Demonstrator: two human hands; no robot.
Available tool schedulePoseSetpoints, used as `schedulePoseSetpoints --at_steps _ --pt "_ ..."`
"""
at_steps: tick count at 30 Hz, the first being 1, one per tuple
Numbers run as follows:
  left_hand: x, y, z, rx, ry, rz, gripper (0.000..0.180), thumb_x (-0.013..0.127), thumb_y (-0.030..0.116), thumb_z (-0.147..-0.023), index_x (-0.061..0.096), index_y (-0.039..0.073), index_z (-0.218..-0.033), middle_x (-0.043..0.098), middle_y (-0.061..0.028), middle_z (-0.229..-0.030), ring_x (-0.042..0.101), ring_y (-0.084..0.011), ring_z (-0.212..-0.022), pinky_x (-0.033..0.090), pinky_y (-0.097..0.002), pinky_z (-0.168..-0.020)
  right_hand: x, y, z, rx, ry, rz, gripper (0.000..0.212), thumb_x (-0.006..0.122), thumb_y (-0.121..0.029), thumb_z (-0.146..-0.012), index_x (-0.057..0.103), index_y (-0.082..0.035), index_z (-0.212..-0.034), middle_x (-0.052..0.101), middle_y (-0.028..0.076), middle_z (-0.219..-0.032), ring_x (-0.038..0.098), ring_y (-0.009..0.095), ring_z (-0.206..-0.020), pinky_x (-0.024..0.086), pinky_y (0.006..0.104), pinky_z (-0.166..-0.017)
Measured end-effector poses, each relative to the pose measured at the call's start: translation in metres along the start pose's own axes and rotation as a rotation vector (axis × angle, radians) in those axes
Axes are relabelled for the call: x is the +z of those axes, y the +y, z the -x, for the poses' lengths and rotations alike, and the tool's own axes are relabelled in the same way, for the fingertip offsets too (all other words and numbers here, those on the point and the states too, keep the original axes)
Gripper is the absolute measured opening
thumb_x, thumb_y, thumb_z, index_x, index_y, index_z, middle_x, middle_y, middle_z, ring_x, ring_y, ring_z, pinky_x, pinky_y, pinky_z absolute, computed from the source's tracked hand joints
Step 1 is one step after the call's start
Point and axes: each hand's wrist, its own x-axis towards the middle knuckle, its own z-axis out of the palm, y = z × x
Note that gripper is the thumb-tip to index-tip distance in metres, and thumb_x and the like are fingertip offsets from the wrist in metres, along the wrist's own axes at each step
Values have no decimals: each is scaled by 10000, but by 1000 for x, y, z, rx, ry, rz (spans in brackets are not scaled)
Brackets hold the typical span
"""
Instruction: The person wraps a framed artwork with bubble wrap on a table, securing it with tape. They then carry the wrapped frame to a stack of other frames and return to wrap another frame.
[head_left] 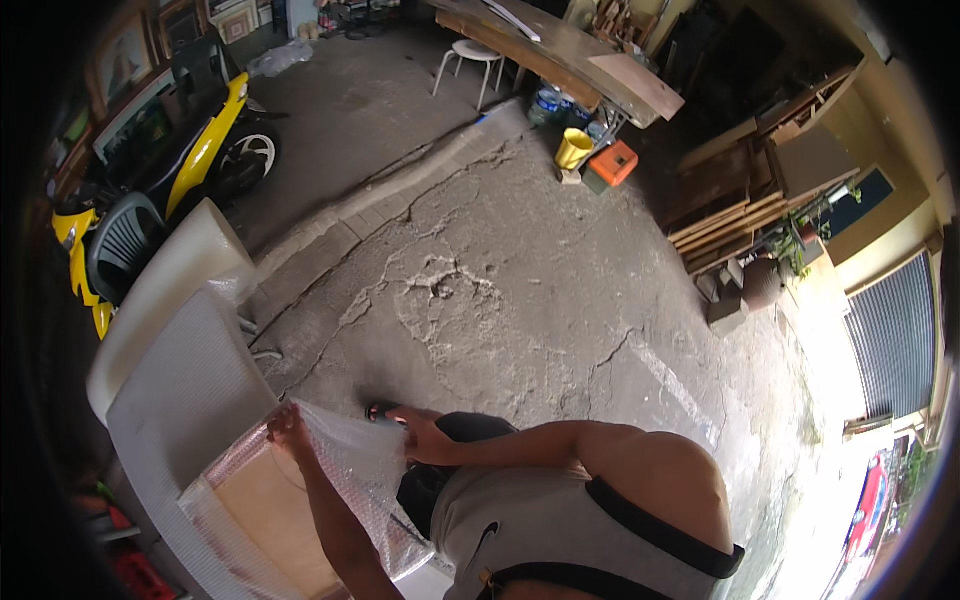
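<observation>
A flat light-brown panel (pixel 270 510) lies on the grey-white tabletop (pixel 185 385) at the lower left, with bubble wrap (pixel 350 455) around its edges. My left hand (pixel 288 430) is closed on the wrap at the panel's far corner. To the right, a loose flap of the wrap stretches toward my right hand (pixel 428 440), whose fingers are closed at the flap's edge, clear of the panel. My left forearm crosses over the panel and hides part of it.
A thick pale roll (pixel 185 290) lies along the table's far side. Beyond it stand a dark green plastic chair (pixel 125 240) and a yellow motorbike (pixel 205 150). Cracked concrete floor (pixel 500 270) spreads ahead, with a yellow bucket (pixel 573 150) and an orange box (pixel 613 163) by a workbench (pixel 560 50).
</observation>
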Motion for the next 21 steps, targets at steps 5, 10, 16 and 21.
schedulePoseSetpoints --at_steps 5,10,16,21 --pt "-5 -1 1 12 -121 46 254 664 321 -814 677 95 -929 675 -65 -976 614 -249 -901 445 -425 -866 16 7 -4 -189 134 -110 834 785 -52 -694 335 -3 -1394 553 107 -1162 573 125 -952 522 320 -753" --pt "-12 17 11 -20 113 297 266 702 411 -652 708 170 -767 699 2 -863 611 -224 -894 421 -411 -856 21 25 -20 67 -71 -413 889 716 10 -782 170 -126 -1470 612 91 -893 610 153 -723 506 292 -605" --pt "-38 32 9 -81 6 266 278 741 414 -624 711 170 -753 682 27 -842 563 -185 -993 336 -411 -981 4 8 -12 167 91 -277 865 638 119 -777 158 -100 -1464 605 102 -785 584 141 -603 475 279 -462" --pt "-64 60 18 -219 -80 63 481 723 458 -622 629 187 -1007 538 -16 -1161 453 -259 -1135 261 -521 -1020 1 -40 6 -14 67 -212 786 616 123 -786 228 -81 -1439 590 67 -722 568 112 -580 474 254 -474"
